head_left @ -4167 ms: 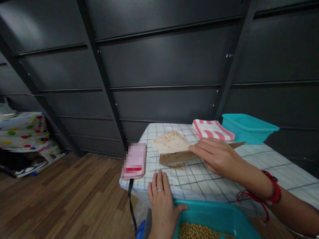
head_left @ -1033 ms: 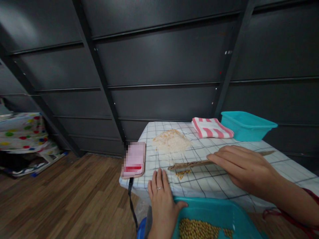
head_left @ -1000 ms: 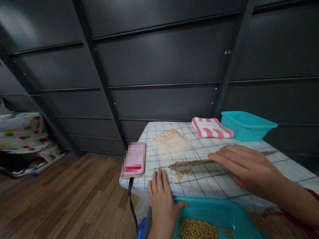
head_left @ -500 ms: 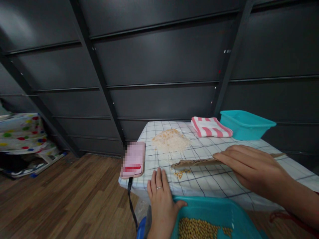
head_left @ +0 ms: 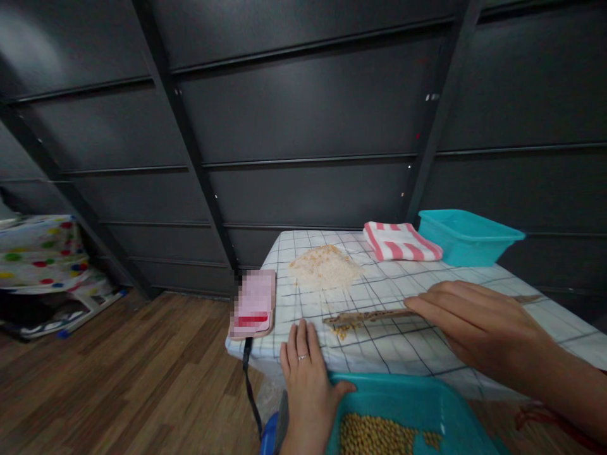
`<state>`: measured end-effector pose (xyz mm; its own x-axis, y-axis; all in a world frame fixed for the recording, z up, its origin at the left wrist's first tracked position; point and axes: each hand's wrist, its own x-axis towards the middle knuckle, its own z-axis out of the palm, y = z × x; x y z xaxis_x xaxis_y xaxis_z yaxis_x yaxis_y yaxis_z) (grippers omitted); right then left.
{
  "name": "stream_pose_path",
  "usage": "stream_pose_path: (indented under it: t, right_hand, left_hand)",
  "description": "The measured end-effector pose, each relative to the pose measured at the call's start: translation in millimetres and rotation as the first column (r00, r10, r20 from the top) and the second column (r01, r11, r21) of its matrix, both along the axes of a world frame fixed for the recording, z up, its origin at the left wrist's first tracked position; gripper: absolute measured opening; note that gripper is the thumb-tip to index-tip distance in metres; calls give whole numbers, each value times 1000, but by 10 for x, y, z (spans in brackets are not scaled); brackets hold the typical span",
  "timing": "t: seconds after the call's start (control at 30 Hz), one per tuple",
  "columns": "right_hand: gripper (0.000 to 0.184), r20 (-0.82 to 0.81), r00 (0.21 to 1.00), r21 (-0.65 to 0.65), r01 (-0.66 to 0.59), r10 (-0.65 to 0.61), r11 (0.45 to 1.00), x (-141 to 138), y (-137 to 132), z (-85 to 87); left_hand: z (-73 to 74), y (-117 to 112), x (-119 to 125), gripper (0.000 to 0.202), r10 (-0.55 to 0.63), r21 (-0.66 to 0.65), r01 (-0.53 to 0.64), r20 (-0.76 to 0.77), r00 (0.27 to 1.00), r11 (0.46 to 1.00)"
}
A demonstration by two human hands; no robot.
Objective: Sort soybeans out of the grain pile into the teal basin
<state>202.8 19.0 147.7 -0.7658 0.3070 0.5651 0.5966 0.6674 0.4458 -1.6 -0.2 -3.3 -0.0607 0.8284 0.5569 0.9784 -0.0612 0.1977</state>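
My right hand [head_left: 478,325] lies over a flat brown strip of cardboard [head_left: 365,316] and grips it edge-down on the checked tablecloth [head_left: 408,347]. A few yellow beans [head_left: 342,328] lie against the strip's left end. My left hand [head_left: 308,385], with a ring on one finger, holds the near-left rim of a teal tub [head_left: 408,398] at the table's front edge; its thumb hooks over the rim. The tub holds many yellow beans [head_left: 374,436]. A pile of white grains [head_left: 325,266] topped with some yellow sits further back on the cloth.
A folded pink-and-white striped cloth [head_left: 402,242] and a second teal tub [head_left: 467,237] stand at the table's far right. A pink phone [head_left: 253,303] with a dark strap lies on the table's left corner. Dark panelled wall behind; wooden floor and a dotted cloth [head_left: 42,259] to the left.
My right hand has drawn the cardboard strip toward me and to the right, away from the grain pile, and tilted it lower; a few beans came along. My left hand stayed on the tub.
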Motion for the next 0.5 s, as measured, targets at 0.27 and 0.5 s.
stream_pose_path:
  t: [0.27, 0.5]
  right_hand:
    - [27, -3, 1000, -35, -10, 9, 999, -49, 7, -60]
    - [28, -50, 998, -70, -27, 23, 997, -29, -38, -51]
  left_hand:
    - [16, -8, 10, 105, 1, 6, 0, -13, 1000, 1000]
    - [-1, 3, 11, 100, -6, 8, 6, -21, 1000, 1000]
